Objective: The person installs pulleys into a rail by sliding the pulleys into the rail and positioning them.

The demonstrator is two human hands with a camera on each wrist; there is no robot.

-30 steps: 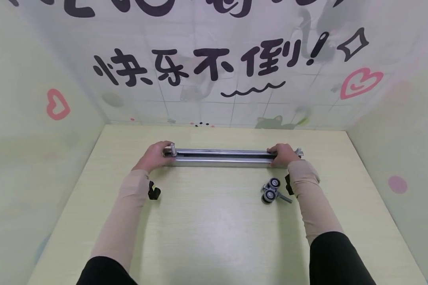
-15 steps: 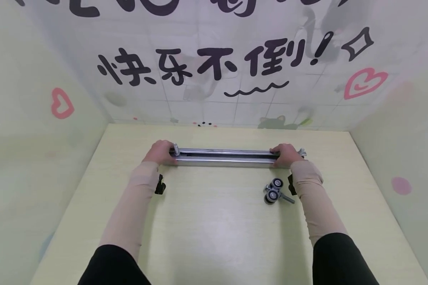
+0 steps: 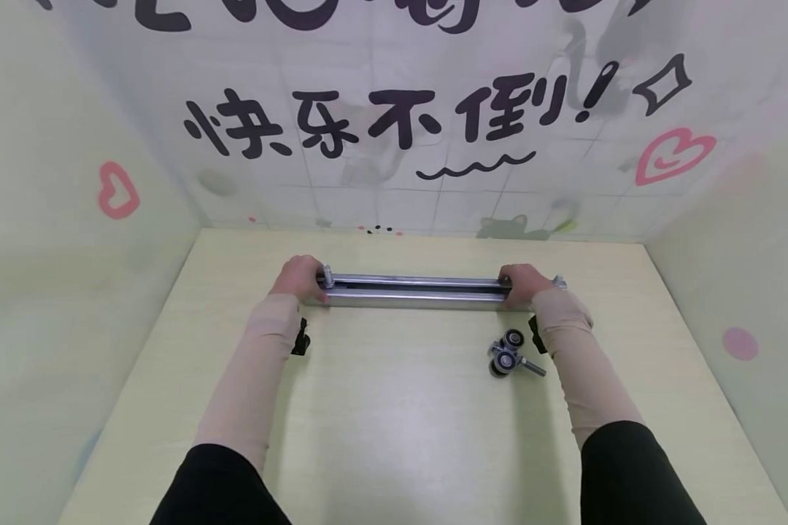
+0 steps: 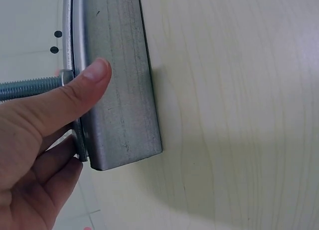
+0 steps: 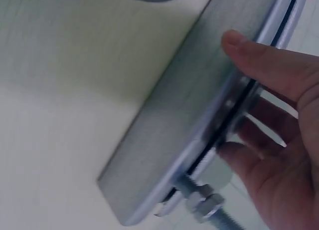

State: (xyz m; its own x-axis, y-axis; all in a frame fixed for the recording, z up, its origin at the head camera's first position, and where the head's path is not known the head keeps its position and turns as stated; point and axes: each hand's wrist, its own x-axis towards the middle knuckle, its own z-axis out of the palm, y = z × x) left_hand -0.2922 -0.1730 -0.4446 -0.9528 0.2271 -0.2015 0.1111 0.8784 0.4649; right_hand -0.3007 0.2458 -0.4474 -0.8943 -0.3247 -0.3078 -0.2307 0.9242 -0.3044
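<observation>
A straight silver metal channel rail [image 3: 414,296] lies across the far part of the table, its long slot facing up. My left hand [image 3: 298,278] grips its left end, thumb on the near side wall and fingers at the far side. Just beside that thumb a threaded bolt [image 4: 30,88] sticks up from the slot. At the other end my right hand [image 3: 525,283] holds the rail the same way, its thumb pressed on the near wall. Beyond it stands another bolt [image 5: 205,202] with nuts on it. The fingertips of both hands are partly hidden behind the rail.
A roller trolley [image 3: 507,354] with dark wheels and a threaded stem lies on the pale wooden table [image 3: 394,423], in front of the rail's right part. A printed back wall [image 3: 368,197] rises close behind the rail, and side walls flank the table.
The head view has shifted slightly, so everything sits a little further right. My left forearm has swung somewhat to the right. Both hands keep their hold on the rail, and the trolley lies still.
</observation>
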